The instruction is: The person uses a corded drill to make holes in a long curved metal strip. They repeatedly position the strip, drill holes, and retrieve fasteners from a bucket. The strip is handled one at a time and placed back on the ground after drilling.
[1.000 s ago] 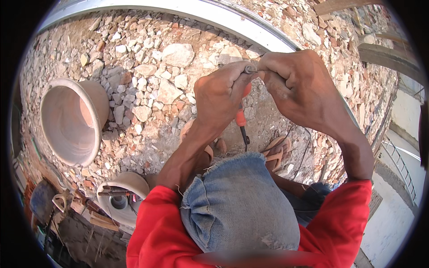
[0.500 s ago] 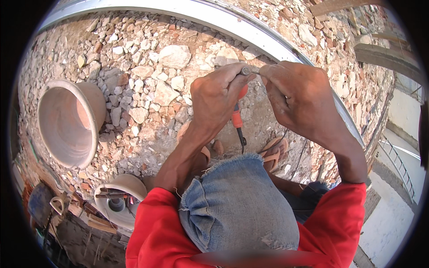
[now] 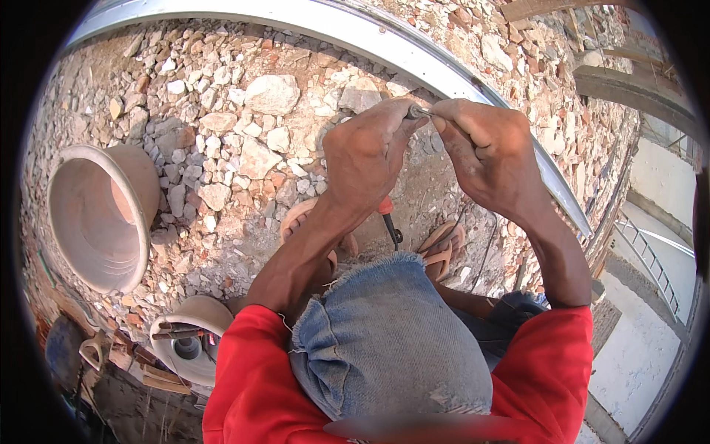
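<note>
My left hand (image 3: 366,148) is closed round a small, round grey metal piece (image 3: 416,112), which peeks out between thumb and forefinger. Below that hand appears a red tool part (image 3: 385,206) with a black cord-like end (image 3: 396,232); the hand hides whether it joins the metal piece. My right hand (image 3: 484,152) is closed in a pinch, its fingertips at a thin metal tip that sticks out of the piece. What else lies inside its curled fingers is hidden. Both hands meet in front of me, above the rubble.
Broken stone and brick rubble (image 3: 255,157) covers the ground. A long white metal beam (image 3: 310,16) curves across the far side. At left lie a large tilted tub (image 3: 140,177) and a smaller bucket (image 3: 203,314) with tools. My sandalled feet (image 3: 444,248) are below.
My hands stay together at the metal piece; the left hand has turned slightly and now covers more of it. Less of the red part shows. The whole view has shifted a little.
</note>
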### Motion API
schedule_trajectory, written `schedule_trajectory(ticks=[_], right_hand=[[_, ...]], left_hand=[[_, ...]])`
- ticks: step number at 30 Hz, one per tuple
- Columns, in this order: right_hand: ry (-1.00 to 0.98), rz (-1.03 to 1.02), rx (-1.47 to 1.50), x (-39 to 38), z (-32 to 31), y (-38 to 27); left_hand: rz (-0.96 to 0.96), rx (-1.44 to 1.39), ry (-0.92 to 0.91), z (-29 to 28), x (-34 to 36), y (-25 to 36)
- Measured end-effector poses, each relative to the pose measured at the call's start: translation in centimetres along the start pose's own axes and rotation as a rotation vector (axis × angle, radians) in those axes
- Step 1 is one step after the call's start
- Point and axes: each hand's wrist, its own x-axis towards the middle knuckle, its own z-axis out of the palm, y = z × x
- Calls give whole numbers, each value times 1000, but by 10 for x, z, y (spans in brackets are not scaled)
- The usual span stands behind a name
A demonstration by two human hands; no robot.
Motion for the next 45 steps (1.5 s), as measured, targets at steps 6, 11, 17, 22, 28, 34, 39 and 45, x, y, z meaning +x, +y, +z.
schedule_trajectory(ticks=[6, 11, 17, 22, 28, 34, 39, 45], right_hand=[[-336, -212, 188, 53, -18, 49], [-674, -490, 21, 97, -35, 47], [-806, -376, -30, 105, -44, 26], [-935, -211, 217, 102, -47, 33], [-357, -22, 182, 46, -19, 39], [-223, -224, 17, 28, -28, 21], [-268, -282, -113, 35, -32, 0], [-369, -407, -192, 42, -42, 7]], left_hand=[[-144, -34, -70, -16, -3, 7], [-91, -57, -143, -18, -5, -3], [0, -69, -198, -15, -14, 1], [0, -75, -184, -16, -15, 8], [-295, -255, -173, -31, -14, -4], [-208, -224, -146, -24, -16, -5], [-191, -214, -160, -24, -13, 1], [-152, -186, -165, -22, -10, 6]])
